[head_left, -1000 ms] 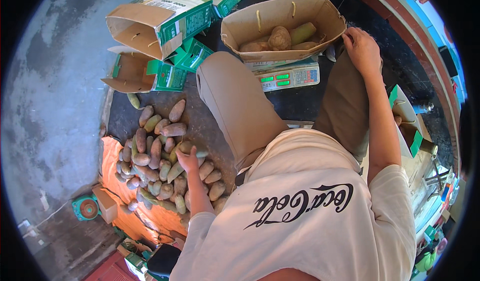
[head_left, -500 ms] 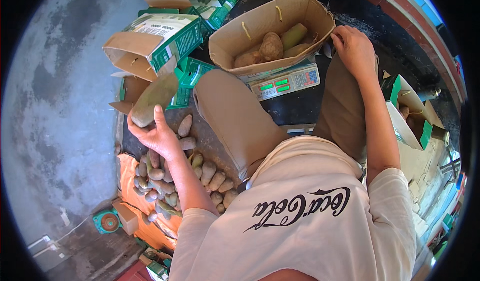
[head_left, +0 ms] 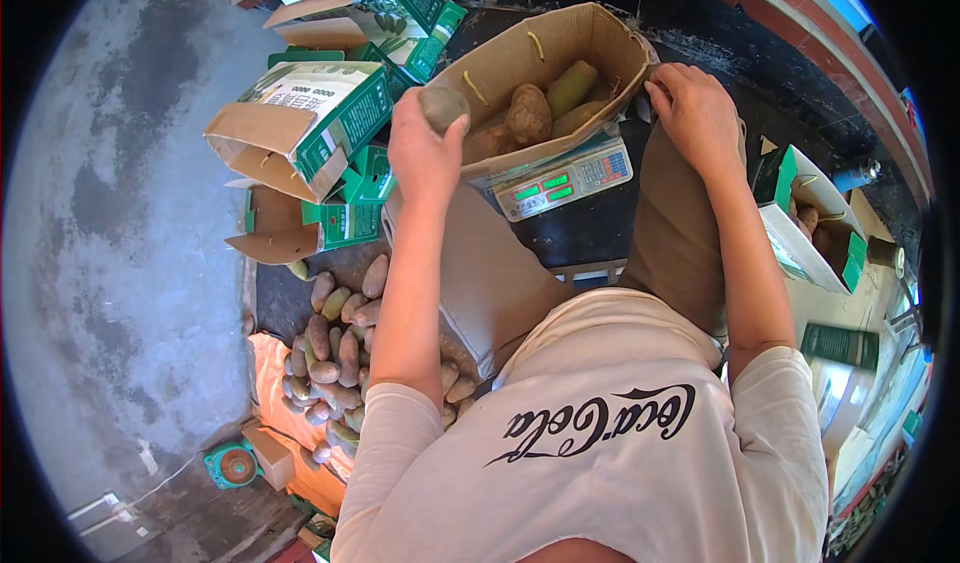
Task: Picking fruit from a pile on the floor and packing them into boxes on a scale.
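Left hand [head_left: 425, 153] raised, fingers curled round a greenish-brown tuber [head_left: 443, 108], gripping it firmly. Tuber held at the near-left rim of an open cardboard box [head_left: 600, 43], just above the edge, not yet inside. Right hand [head_left: 695, 113] resting on the box's right rim, fingers bent over the cardboard edge, clasping that edge and nothing else.

Inside the box: several more tubers [head_left: 528, 113], brown and green, lying against one another on the bottom. Box sitting on a digital scale [head_left: 565, 178] with green lit figures and a keypad facing the person. Scale standing on dark ground between the person's bent knees, in tan trousers [head_left: 680, 233].

Further left and below the left forearm: a loose heap of tubers [head_left: 335, 348] spread on the ground and on an orange sheet [head_left: 270, 383]. Beyond that, to the upper left: green-and-white cartons [head_left: 320, 113], some open and tipped on their sides, stacked beside the box. Grey concrete floor [head_left: 120, 243] stretching out to the left. On the far right: another open green carton [head_left: 810, 213], well apart from both hands.
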A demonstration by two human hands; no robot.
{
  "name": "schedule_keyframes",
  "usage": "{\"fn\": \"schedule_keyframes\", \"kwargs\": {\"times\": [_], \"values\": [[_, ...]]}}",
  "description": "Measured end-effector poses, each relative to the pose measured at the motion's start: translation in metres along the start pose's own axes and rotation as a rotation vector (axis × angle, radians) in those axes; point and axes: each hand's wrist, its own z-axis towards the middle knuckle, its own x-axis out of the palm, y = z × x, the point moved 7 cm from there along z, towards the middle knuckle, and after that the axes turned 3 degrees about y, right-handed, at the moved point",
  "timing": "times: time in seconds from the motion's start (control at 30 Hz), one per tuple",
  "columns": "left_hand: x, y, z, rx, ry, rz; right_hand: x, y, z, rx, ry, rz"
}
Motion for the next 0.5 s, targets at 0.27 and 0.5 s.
{"fn": "schedule_keyframes", "kwargs": {"times": [0.27,0.5], "values": [[0.055,0.009,-0.003,-0.007,0.259,0.336,0.000,0.001,0.002,0.000,-0.010,0.031],[0.033,0.018,-0.019,0.135,0.155,0.280,0.002,0.002,0.004,0.005,0.005,0.032]]}}
